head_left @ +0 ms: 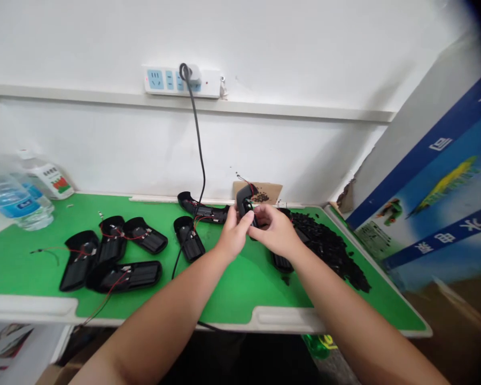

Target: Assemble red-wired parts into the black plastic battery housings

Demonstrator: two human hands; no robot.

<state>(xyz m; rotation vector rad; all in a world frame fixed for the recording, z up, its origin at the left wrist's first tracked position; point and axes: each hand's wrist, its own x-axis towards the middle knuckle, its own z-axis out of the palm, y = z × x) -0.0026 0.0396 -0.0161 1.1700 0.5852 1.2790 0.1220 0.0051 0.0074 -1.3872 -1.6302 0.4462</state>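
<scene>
Both hands meet above the middle of the green table, around a curved black housing (245, 199) with thin wires at its top. My left hand (236, 230) grips its left side, thumb across the front. On the right side, my right hand (273, 229) pinches its lower part; whether a smaller piece is between those fingers is hidden. Several similar black housings with red wires, such as one at the left (138, 274), lie on the table. Another housing (190, 239) rests left of my hands. A pile of small black pieces (332, 248) spreads at the right.
A cardboard piece (273, 191) with tiny dark bits is behind my hands. From the wall power strip (212, 84), a black cable (198, 133) hangs across the table (224, 289). Bottles (22, 200) stand at the far left; a large printed box (433, 187) is at the right.
</scene>
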